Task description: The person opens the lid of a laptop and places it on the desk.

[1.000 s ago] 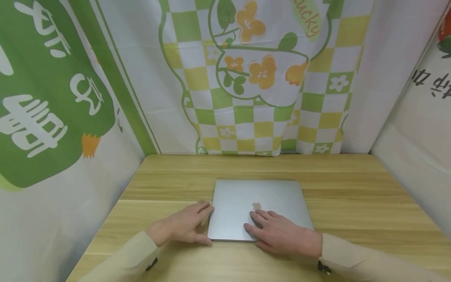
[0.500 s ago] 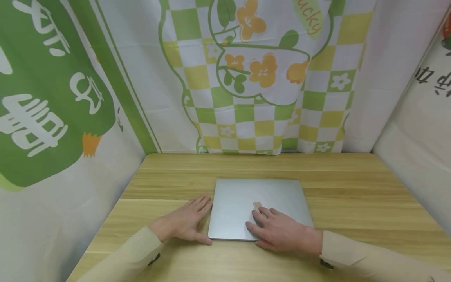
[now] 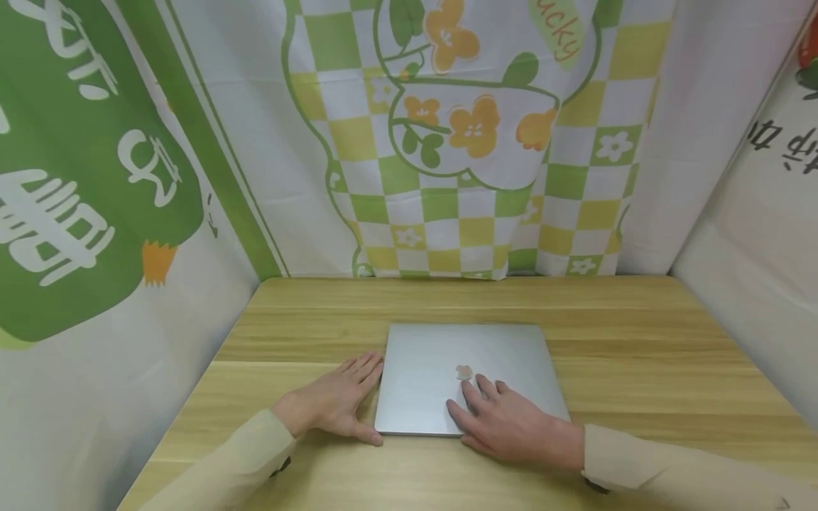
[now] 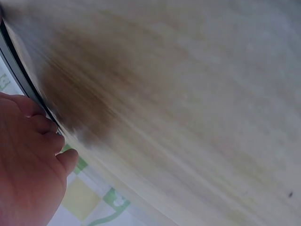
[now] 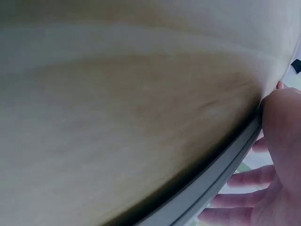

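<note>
A closed silver laptop (image 3: pixel 422 376) lies flat on the wooden table, a small logo at the middle of its lid. Along its left side lies my left hand (image 3: pixel 335 401), fingers extended beside the edge and thumb near the front left corner. My right hand (image 3: pixel 511 426) rests on the front right part of the lid, fingers spread below the logo. In the right wrist view the thumb of my right hand (image 5: pixel 287 127) is at the edge of the laptop (image 5: pixel 207 183). The left wrist view shows my left hand (image 4: pixel 33 160) by the laptop's dark edge (image 4: pixel 21 70).
The wooden table (image 3: pixel 639 355) extends around the laptop on all sides. A checked curtain (image 3: pixel 473 234) hangs at the table's back edge. A green-printed cloth (image 3: pixel 83 213) covers the left side, and a pale cloth (image 3: pixel 760 234) the right.
The fingers of my left hand have straightened along the laptop's left side. On the lid, my right fingers have spread slightly. The laptop keeps its place on the table.
</note>
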Available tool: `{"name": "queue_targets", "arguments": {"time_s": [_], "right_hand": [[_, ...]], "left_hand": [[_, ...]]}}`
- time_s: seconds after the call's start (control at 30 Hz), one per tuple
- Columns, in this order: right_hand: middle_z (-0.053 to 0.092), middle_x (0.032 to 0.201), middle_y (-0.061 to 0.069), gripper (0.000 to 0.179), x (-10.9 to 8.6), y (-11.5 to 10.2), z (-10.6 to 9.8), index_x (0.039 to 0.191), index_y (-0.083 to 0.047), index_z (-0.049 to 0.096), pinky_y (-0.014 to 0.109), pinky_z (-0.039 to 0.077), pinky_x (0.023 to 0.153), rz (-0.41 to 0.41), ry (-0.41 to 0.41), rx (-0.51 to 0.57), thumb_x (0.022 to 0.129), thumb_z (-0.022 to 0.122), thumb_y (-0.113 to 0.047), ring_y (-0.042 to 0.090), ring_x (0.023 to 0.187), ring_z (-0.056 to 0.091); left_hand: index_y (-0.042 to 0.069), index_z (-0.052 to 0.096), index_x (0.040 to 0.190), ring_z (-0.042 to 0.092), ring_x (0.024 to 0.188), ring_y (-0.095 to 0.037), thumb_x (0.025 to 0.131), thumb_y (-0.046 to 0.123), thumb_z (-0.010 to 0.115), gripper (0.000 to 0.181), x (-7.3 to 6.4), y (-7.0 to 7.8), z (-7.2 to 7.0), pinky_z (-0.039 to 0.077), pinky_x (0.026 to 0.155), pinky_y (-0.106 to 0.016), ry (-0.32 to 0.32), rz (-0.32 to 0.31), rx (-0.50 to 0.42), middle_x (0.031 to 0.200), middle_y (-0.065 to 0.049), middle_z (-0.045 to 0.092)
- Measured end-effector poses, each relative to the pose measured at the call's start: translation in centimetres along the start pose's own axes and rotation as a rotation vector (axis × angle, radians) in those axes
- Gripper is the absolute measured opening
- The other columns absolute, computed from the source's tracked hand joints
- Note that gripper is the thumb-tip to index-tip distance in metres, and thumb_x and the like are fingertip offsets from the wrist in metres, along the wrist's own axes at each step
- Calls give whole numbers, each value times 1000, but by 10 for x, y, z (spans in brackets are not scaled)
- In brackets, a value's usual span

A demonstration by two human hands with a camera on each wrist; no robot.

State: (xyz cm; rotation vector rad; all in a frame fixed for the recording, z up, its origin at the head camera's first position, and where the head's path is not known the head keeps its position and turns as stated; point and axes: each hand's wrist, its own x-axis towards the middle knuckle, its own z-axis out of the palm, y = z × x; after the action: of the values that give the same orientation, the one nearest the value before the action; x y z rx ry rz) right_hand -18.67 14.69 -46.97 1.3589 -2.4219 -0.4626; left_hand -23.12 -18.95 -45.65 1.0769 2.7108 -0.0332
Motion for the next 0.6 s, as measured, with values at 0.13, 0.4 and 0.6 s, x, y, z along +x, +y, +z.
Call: {"name": "queue_targets", "arguments": {"time_s": [0.13,0.4,0.6], "right_hand": [[58,128,15,51,-1,-2,-1,139,-17,46,42,61,75,4,-21,-27,102,40,-52,33,111,62],[60,129,18,50,0,-2,-3,141,-14,46,40,63,73,-84,-21,-176,107,23,-43,34,110,66],[65,124,17,47,0,0,-5,135,-12,51,36,63,65,-155,24,-243,108,22,-36,32,103,69]], "left_hand": [[-3,15,155,12,152,-36,73,87,51,126,0,0,0,20,124,-50,3,4,0,164,-23,10],[-2,15,155,11,153,-35,73,88,49,127,0,-1,0,19,125,-50,0,-1,11,164,-22,9],[-3,16,154,12,152,-36,74,87,50,126,-1,0,0,20,124,-49,7,7,10,163,-23,10]]}}
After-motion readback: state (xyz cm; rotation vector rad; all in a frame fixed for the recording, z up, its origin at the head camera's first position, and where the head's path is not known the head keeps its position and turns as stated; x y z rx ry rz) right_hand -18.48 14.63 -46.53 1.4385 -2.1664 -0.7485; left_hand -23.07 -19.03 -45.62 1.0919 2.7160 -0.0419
